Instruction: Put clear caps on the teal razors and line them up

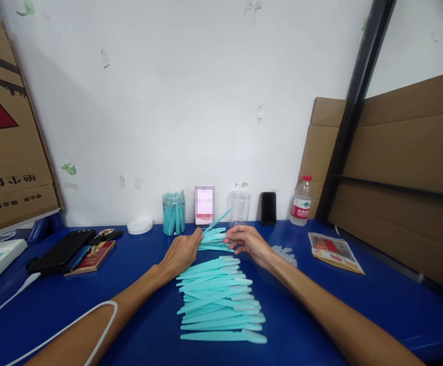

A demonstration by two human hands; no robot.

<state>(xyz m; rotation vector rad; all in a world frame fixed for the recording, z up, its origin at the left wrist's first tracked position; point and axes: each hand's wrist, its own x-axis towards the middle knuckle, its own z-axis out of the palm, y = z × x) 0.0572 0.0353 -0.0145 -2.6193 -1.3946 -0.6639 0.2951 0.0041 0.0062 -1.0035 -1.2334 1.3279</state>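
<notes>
Several teal plastic razor-like sticks (221, 297) lie side by side in a row down the middle of the blue table (358, 305). At the row's far end my left hand (183, 251) pinches one teal stick (216, 222), which points up and to the right. My right hand (247, 241) rests with curled fingers on the farthest sticks (215, 243) of the row. A clear jar (173, 212) filled with upright teal sticks stands behind my left hand. An empty clear jar (240, 207) stands behind my right hand.
A white lid (140, 225), a phone (204, 205) and a black phone (268, 208) lean at the wall. A water bottle (301, 201) and a printed packet (334, 251) are to the right. Black pouch (61, 250), booklet and white cable (72, 325) lie left. Cardboard stands on both sides.
</notes>
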